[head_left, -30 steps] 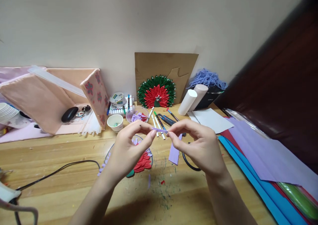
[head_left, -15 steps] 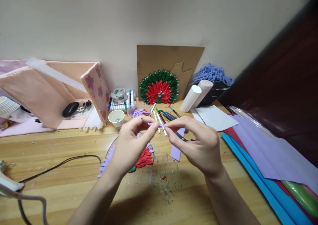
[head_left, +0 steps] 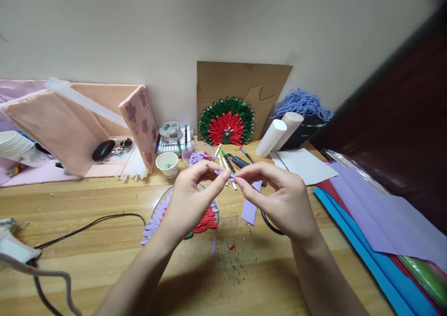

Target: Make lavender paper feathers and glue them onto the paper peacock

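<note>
Over the wooden table (head_left: 87,260), my left hand (head_left: 190,199) and my right hand (head_left: 279,197) pinch the two ends of a small purple paper strip (head_left: 223,173) between thumb and fingertips. Both hands are closed on it, held in the air. Beneath my left hand lies a round paper craft (head_left: 206,220) with purple petals at its rim and red ones inside. A cut purple paper piece (head_left: 249,209) rests under my right hand, beside a black loop (head_left: 268,225).
A glue gun (head_left: 14,248) with a black cord (head_left: 91,223) lies at the left. Markers (head_left: 230,160), a paper cup (head_left: 166,162), a clear bowl (head_left: 197,154), a finished red-green fan craft (head_left: 226,127) on cardboard, white rolls (head_left: 274,137) stand behind. Coloured paper sheets (head_left: 366,213) fill the right.
My hands have drawn closer together on the strip, which now looks shorter between the fingertips. The view has shifted slightly, so the things on the table sit a little further right in the picture.
</note>
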Demonstrator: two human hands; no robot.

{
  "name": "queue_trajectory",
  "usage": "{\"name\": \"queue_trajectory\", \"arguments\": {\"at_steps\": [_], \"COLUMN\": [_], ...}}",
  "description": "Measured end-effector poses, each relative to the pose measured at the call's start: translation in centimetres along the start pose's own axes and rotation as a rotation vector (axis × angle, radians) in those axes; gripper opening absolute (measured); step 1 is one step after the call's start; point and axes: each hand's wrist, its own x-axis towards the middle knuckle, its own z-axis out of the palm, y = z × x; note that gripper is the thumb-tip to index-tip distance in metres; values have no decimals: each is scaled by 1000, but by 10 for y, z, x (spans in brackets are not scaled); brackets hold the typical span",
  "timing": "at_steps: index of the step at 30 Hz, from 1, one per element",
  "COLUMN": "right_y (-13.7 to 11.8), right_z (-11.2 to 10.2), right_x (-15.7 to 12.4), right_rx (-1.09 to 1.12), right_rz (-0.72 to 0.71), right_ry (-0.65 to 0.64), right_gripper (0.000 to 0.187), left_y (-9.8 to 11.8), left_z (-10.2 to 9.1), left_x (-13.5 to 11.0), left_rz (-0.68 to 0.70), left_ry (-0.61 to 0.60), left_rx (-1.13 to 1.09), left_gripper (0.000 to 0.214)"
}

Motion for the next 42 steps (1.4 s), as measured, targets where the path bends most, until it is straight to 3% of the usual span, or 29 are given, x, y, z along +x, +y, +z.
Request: {"name": "queue_trajectory", "arguments": {"at_steps": [13,29,33,38,42], "right_y": [-2,-1,-1,-1,0], "right_z": [-2,2,1,1,2], "right_x": [-1,-1,-1,1,3], "right_rx": [-100,-107,-59,119,214], "right_rz": [-111,-197,-106,72,160], "right_ry": [93,68,72,-39,-58], "right_gripper": [4,7,5,4,5], "left_y": [2,3,3,4,3], "left_z": [-1,0,-1,0,0], "left_x": [1,0,0,-1,-2], "left_rz": [-43,-40,-39,-33,-31], "left_ry": [17,33,28,-1,3], "left_rx": [-62,-113,-125,-141,-148], "left_gripper": [13,13,12,11,10]}}
